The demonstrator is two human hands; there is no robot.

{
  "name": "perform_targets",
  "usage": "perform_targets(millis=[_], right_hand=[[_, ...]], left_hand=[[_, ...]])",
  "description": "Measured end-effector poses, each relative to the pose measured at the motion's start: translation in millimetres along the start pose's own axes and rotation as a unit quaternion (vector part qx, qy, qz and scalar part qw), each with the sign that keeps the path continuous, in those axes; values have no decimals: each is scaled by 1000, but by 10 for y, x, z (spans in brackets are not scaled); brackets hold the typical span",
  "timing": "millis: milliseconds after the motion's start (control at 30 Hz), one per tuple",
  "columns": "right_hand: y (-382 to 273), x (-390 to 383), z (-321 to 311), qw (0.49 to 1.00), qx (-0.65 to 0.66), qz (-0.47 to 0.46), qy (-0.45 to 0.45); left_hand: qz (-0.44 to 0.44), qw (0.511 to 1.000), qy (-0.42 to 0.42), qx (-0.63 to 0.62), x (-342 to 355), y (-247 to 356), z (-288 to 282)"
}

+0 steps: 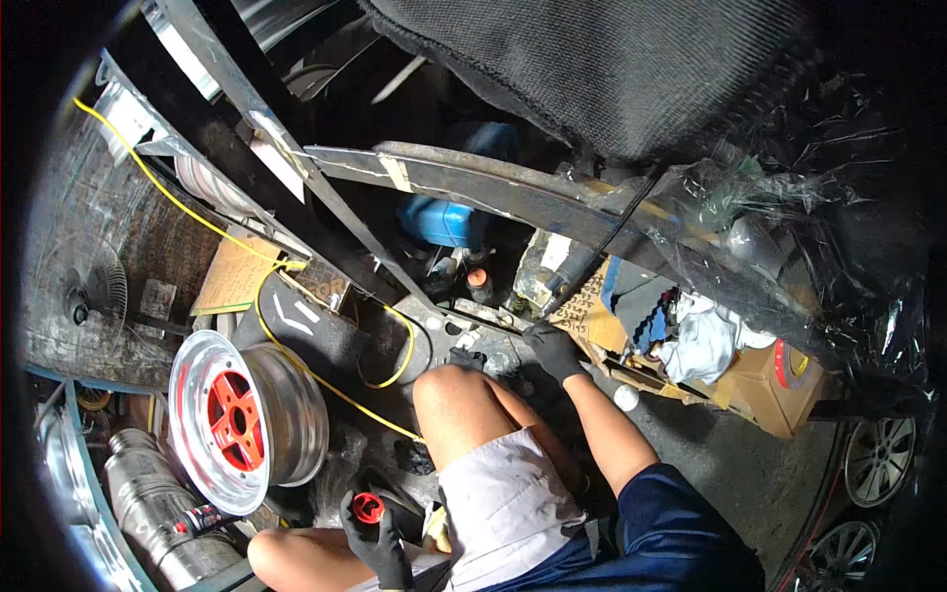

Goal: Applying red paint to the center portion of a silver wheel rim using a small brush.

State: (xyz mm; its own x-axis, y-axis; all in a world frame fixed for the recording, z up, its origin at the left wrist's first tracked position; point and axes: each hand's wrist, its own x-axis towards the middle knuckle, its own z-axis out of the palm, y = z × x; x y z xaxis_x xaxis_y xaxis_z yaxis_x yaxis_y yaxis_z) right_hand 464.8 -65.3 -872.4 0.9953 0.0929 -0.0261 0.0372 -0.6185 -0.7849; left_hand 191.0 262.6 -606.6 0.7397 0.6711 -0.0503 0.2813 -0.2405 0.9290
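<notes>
My left hand (380, 548), in a dark glove, is low in the view beside my bent knee. Its fingers curve round a small round red cap (368, 508) with a raised rim and a hollow middle. To its left stands a polished wheel rim (301, 419) with a red spoked centre (235, 421). My right arm stretches forward, and my gloved right hand (554, 352) is at a narrow metal ledge next to a cardboard box (592, 308). Its fingers are bunched together there; whatever they grip is too dark to make out.
A yellow cable (340, 393) runs past the wheel across the floor. Left are a metal canister (158, 493), a spray can (197, 519) and a fan (89, 296). Ahead are a blue container (439, 221) and a curved beam (473, 187). White cloth (702, 340) lies in a box at right.
</notes>
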Motion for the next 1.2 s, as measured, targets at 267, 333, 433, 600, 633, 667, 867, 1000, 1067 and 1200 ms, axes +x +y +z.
perform_targets(millis=[267,333,433,600,633,667,867,1000,1067,1200], right_hand=[[-832,-326,-357,997,36,-38,54],[-812,-459,-365,994,96,-17,47],[-819,-695,-394,985,169,12,14],[-717,-969,-471,973,202,77,-84],[-679,-1041,-476,956,252,123,-85],[-634,-1091,-495,961,220,130,-102],[38,-1673,-453,992,-113,52,-9],[280,-1789,-333,986,-143,71,-45],[332,-1790,-207,987,-118,104,-44],[746,-1901,-222,975,-195,106,20]], left_hand=[[-3,1000,-7,31,5,-55,-44],[-14,1000,-3,-6,-3,-94,-25],[3,1000,0,15,-37,-97,-82],[-9,1000,18,20,-64,-145,-193],[-12,1000,20,19,-64,-139,-199],[-11,999,32,24,-60,-123,-218],[6,999,52,12,-136,-197,-343],[-11,998,59,-7,-195,-318,-379],[-20,997,55,-51,-190,-344,-426],[-39,995,45,-79,-192,-320,-346]])
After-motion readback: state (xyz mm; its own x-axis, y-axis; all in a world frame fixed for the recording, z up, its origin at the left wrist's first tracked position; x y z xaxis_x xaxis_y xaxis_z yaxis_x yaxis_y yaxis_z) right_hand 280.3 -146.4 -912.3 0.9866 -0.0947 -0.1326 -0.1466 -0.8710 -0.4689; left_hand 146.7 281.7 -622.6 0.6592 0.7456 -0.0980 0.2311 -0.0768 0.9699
